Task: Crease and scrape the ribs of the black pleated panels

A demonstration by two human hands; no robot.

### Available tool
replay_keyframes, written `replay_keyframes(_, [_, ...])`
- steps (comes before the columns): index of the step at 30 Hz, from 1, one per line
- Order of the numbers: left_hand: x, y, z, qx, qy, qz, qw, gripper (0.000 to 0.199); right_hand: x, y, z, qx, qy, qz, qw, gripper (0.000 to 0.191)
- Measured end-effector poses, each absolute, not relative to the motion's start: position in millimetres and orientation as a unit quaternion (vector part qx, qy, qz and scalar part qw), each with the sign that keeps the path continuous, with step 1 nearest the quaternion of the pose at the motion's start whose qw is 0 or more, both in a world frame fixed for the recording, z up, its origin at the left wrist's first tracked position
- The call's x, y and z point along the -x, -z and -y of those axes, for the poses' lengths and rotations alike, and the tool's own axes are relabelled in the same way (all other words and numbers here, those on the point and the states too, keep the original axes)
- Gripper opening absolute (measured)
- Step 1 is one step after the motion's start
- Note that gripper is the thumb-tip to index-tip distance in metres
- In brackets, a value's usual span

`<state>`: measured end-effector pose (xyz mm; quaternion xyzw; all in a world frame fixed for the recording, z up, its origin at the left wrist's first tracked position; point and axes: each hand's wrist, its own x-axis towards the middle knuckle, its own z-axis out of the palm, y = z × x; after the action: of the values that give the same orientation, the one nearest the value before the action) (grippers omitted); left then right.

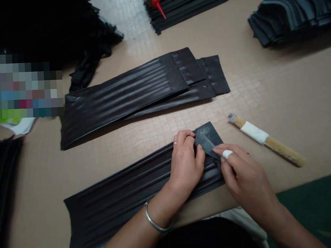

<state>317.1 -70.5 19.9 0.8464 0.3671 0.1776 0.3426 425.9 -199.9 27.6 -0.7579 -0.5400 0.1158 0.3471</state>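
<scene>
Dark-brown ribbed strip (121,188) slants along the front edge of the tan tabletop (287,96), the person's left hand (186,159) resting on it near its grey end flap (208,135). The right hand (242,168) meets the flap's lower edge; whether either grip pinches it cannot be told. Open tabletop separates this strip from overlapping strips (131,90) beyond and a white-wrapped wooden stick (255,133) rightward.

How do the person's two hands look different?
The left hand wears a thin ring and a silvery bracelet; the right hand has a white band round one finger and no bracelet in sight. The left hand lies across the dark ribbed strip; the right hand is at the strip's right-hand end. Both have bent fingers.
</scene>
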Motion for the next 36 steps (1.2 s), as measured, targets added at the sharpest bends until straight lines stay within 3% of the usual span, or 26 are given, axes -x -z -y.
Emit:
replay_keyframes(13, [-316.8,-23.7,69.3,-0.844,-0.165,-0.367,0.354,0.013,-433.5,-20.1,194.1,0.772,-0.096,0.588,0.223,0.040])
replay_keyframes(20, [-317.2,-26.1,67.5,-0.837,-0.174,-0.367,0.366,0.012,-436.9,-27.2,194.6,0.758,-0.111,0.596,0.240,0.021])
replay_keyframes(24, [-315.2,-30.2,65.7,-0.828,-0.188,-0.345,0.400,0.015,-442.2,-29.1,183.1,0.781,-0.098,0.573,0.228,0.025])
replay_keyframes(26, [-312.4,-31.0,65.8,-0.841,-0.186,-0.313,0.401,0.018,-450.7,-28.2,176.2,0.798,-0.095,0.558,0.206,0.018])
replay_keyframes(36, [-299.7,-20.4,75.0,-0.976,-0.078,-0.147,0.139,0.038,-481.9,-19.4,159.4,0.835,-0.142,0.495,0.196,0.015])
